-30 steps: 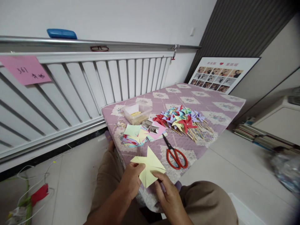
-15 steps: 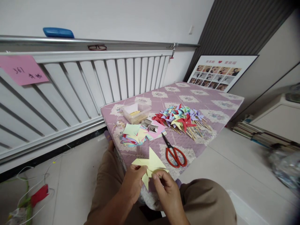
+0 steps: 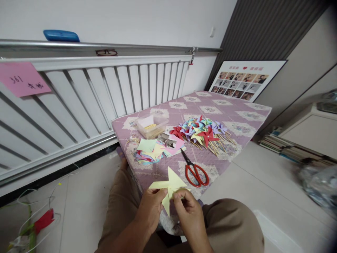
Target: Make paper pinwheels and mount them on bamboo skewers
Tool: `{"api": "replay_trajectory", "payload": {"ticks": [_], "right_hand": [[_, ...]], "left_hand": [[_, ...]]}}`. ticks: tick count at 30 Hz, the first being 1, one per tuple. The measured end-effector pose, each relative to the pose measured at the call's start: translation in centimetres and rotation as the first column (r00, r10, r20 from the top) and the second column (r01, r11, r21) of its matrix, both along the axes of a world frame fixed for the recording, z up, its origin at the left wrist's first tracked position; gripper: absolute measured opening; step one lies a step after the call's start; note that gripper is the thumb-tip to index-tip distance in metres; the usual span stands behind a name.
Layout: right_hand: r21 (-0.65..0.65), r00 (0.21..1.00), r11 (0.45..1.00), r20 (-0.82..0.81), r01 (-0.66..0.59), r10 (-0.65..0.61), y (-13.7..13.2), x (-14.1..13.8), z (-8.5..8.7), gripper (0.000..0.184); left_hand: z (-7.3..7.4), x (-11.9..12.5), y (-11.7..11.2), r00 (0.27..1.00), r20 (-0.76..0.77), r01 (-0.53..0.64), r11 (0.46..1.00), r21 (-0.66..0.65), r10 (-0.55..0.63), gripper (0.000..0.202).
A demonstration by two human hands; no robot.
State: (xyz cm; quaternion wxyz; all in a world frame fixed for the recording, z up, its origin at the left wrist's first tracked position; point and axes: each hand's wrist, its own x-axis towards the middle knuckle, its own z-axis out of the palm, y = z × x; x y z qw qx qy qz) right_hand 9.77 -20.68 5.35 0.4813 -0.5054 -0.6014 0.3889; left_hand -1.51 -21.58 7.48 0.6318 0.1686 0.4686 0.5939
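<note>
A pale yellow paper pinwheel [image 3: 172, 182], its pointed blades spread, is held above the near end of the cloth-covered table. My left hand [image 3: 152, 205] pinches it from the left between thumb and fingers. From the right, my right hand [image 3: 188, 207] grips a lower blade near the centre. Just beyond lie black scissors with red handles [image 3: 194, 170]. Stacked coloured paper squares [image 3: 150, 150] sit to the left, beside a small open box of metal pins [image 3: 170, 144]. Pinwheels on wooden sticks [image 3: 202, 131] are heaped farther back.
A clear plastic box [image 3: 151, 127] holding wooden sticks stands near the white radiator [image 3: 131, 84]. The purple patterned tablecloth [image 3: 189, 105] reaches toward a framed photo board [image 3: 246, 80]. My knee [image 3: 234, 225] is close to the table's front corner.
Both hands stay on the yellow pinwheel, which has turned slightly, its lower blade now pointing more straight down. The whole view has shifted a little.
</note>
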Motion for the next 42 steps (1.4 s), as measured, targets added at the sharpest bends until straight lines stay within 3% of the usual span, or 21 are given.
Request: {"api": "replay_trajectory", "payload": {"ticks": [7,16,20,31,34,39,42], "right_hand": [[0.005,1.000,1.000,0.005,0.028,-0.028,0.1,0.0,0.3,0.026],[0.039,0.998,0.999,0.051,0.036,-0.038,0.0,0.2,0.1,0.024],[0.071,0.997,0.996,0.056,0.045,-0.049,-0.1,0.2,0.1,0.024],[0.011,0.997,0.999,0.051,-0.050,0.050,-0.6,0.1,-0.1,0.027],[-0.029,0.998,0.998,-0.008,-0.063,0.063,-0.9,0.9,-0.5,0.020],[-0.017,0.996,0.998,-0.050,0.068,-0.069,0.2,3.6,-1.0,0.017],[0.042,0.999,0.999,0.047,-0.009,0.007,1.2,5.1,-0.3,0.014]], "left_hand": [[-0.1,0.2,-0.1,0.999,-0.034,-0.004,0.999,-0.036,0.002,0.022],[-1.3,0.2,-0.3,0.998,-0.067,0.007,1.000,-0.027,-0.009,0.024],[-1.5,0.3,-0.4,0.986,-0.169,-0.012,0.999,-0.051,0.003,0.026],[-2.9,0.0,-0.4,0.963,-0.268,-0.021,1.000,0.010,0.023,0.020],[-2.5,-0.7,-0.1,0.963,-0.269,-0.012,1.000,-0.004,0.010,0.017],[-2.4,-2.5,0.5,0.954,-0.292,0.082,0.996,0.015,-0.074,0.017],[-2.4,-3.2,0.7,0.955,-0.261,0.159,0.987,0.038,-0.143,0.016]]}}
